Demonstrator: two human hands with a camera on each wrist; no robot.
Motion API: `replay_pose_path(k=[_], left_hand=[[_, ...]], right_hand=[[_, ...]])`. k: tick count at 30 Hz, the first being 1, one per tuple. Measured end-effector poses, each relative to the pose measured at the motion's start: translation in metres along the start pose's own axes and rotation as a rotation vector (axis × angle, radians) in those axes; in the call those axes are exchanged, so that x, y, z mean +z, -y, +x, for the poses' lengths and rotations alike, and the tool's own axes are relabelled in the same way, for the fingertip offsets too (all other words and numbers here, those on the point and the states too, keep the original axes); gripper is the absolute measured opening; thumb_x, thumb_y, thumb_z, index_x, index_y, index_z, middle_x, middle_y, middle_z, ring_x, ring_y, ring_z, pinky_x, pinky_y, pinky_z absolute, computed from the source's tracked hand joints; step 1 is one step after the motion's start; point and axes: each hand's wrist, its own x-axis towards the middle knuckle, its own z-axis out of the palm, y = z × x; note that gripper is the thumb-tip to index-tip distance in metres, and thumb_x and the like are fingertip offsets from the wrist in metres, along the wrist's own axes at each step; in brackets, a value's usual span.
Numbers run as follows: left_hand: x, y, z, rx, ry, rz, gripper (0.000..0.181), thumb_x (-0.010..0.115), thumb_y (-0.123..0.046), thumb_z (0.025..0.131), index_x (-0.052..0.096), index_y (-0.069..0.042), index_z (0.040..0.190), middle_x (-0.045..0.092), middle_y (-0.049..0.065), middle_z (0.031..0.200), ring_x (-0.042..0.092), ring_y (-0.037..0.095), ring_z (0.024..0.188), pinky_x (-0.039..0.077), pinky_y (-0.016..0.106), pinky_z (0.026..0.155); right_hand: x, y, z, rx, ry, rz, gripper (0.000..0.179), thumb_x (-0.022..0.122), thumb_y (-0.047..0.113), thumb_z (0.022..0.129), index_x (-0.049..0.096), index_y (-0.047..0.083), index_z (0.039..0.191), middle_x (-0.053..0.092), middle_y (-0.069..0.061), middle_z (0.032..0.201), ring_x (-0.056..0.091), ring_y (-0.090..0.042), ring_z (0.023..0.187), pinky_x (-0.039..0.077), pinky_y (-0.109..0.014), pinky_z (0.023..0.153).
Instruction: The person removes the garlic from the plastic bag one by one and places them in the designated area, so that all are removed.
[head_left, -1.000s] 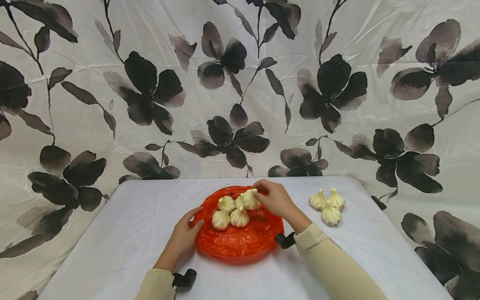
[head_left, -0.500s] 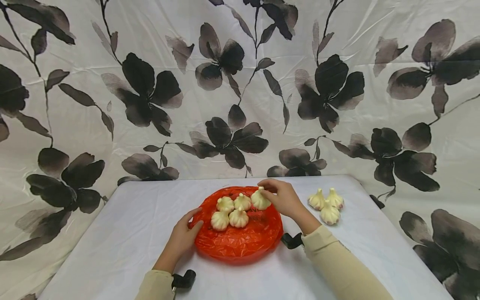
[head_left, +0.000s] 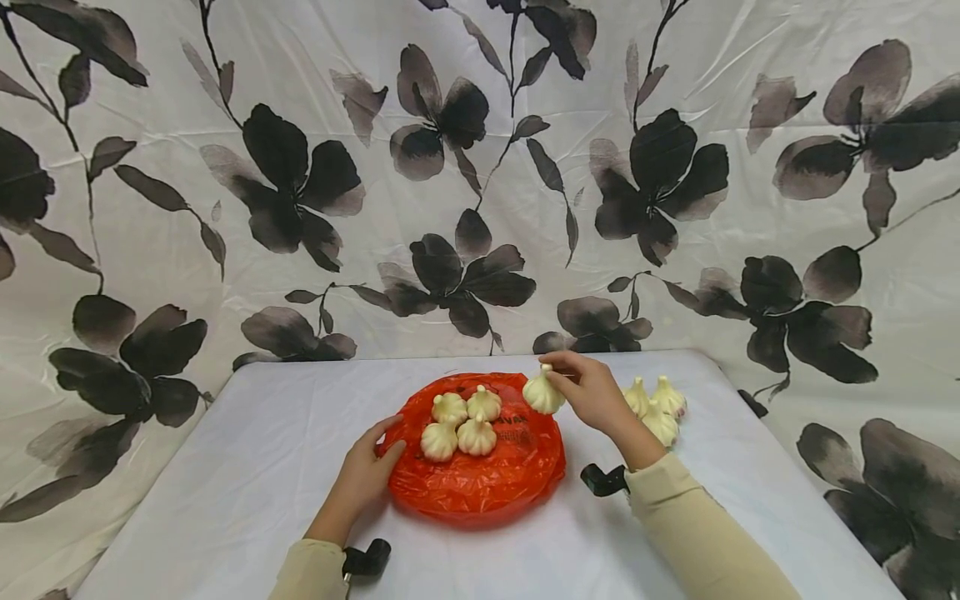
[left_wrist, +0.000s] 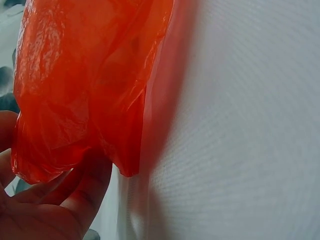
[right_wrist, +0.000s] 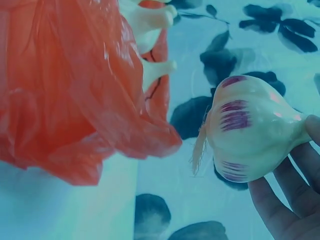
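Note:
My right hand (head_left: 596, 400) pinches a garlic bulb (head_left: 542, 396) by its stem, just off the right rim of a round, red plastic bag-covered thing. In the right wrist view the held garlic bulb (right_wrist: 252, 132) shows purple streaks and dangling root threads. Several pale garlic bulbs (head_left: 459, 423) sit grouped on the red plastic bag (head_left: 472, 492). My left hand (head_left: 366, 467) grips the bag's left edge; in the left wrist view its fingers (left_wrist: 90, 192) curl beneath the red plastic. What lies inside the bag is hidden.
Three more garlic bulbs (head_left: 660, 425) stand together on the table's right side, partly behind my right hand. A white cloth covers the table (head_left: 225, 492). Behind it hangs a floral curtain (head_left: 555, 192).
My right hand has lifted the garlic bulb from the group on the red bag and carried it rightward past the rim. My left hand has stayed at the bag's left edge.

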Motion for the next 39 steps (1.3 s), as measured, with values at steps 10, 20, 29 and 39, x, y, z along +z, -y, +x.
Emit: replay_pose_path(k=[10, 20, 29, 39], left_hand=[[0.000, 0.002, 0.000, 0.004, -0.005, -0.003, 0.049, 0.053, -0.026, 0.099, 0.041, -0.023, 0.146, 0.037, 0.015, 0.153, 0.041, 0.040, 0.137, 0.043, 0.055, 0.105], [-0.001, 0.001, -0.002, 0.014, -0.007, -0.004, 0.049, 0.054, -0.024, 0.099, 0.042, -0.021, 0.146, 0.038, 0.017, 0.152, 0.039, 0.041, 0.138, 0.040, 0.057, 0.106], [-0.001, 0.002, -0.002, 0.023, -0.007, -0.004, 0.048, 0.054, -0.024, 0.099, 0.042, -0.021, 0.146, 0.039, 0.016, 0.152, 0.043, 0.040, 0.135, 0.043, 0.055, 0.105], [-0.001, 0.003, 0.000, 0.023, -0.010, 0.001, 0.048, 0.053, -0.026, 0.099, 0.042, -0.022, 0.145, 0.041, 0.015, 0.151, 0.047, 0.039, 0.132, 0.046, 0.053, 0.102]], right_hand=[[-0.017, -0.006, -0.005, 0.032, -0.031, -0.020, 0.025, 0.062, 0.017, 0.095, 0.066, 0.015, 0.119, 0.069, -0.009, 0.115, 0.068, -0.028, 0.105, 0.058, -0.042, 0.088], [-0.035, -0.017, -0.011, 0.062, -0.060, -0.075, 0.026, 0.061, 0.017, 0.095, 0.065, 0.014, 0.120, 0.069, -0.011, 0.114, 0.067, -0.028, 0.105, 0.057, -0.043, 0.089], [-0.052, -0.025, -0.017, 0.089, -0.095, -0.121, 0.027, 0.059, 0.017, 0.096, 0.064, 0.012, 0.123, 0.068, -0.013, 0.116, 0.066, -0.031, 0.107, 0.056, -0.045, 0.090], [-0.074, -0.031, -0.024, 0.108, -0.135, -0.161, 0.028, 0.057, 0.016, 0.097, 0.063, 0.011, 0.124, 0.069, -0.013, 0.117, 0.064, -0.029, 0.111, 0.054, -0.046, 0.093]])
